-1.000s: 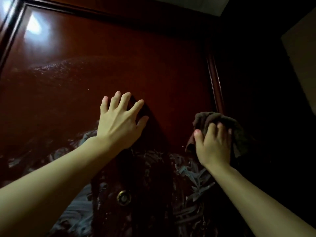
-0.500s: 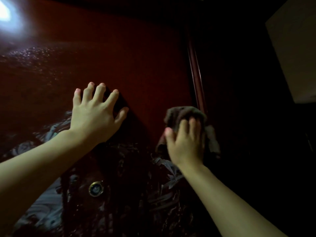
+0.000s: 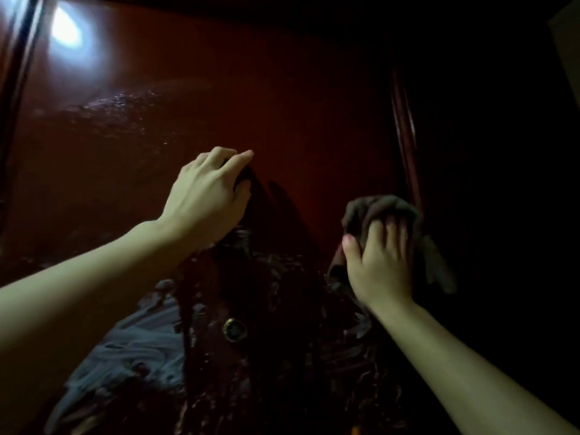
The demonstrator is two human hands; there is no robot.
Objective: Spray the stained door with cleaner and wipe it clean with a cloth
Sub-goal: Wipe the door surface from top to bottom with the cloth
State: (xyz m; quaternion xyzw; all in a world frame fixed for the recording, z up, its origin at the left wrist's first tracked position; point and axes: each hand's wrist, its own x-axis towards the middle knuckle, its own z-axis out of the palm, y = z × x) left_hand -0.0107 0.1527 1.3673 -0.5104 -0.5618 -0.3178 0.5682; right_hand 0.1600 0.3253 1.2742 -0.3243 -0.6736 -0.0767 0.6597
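A glossy dark red door [image 3: 307, 114] fills the view, with a band of fine wet droplets [image 3: 125, 102] across its upper left. My left hand [image 3: 207, 196] rests against the door near its middle, fingers bent and holding nothing. My right hand [image 3: 381, 262] presses a bunched grey-brown cloth [image 3: 379, 208] against the door close to its right edge. Pale smeared streaks [image 3: 135, 350] cover the lower part of the door.
A round brass peephole [image 3: 233, 329] sits low in the door between my arms. The raised door moulding [image 3: 405, 142] runs down just right of the cloth. Beyond it the right side is dark, with a pale wall patch [image 3: 568, 42] at top right.
My left hand's fingers have curled in from a flat spread. The cloth stays by the right edge under my right hand. The view has swung back to the left.
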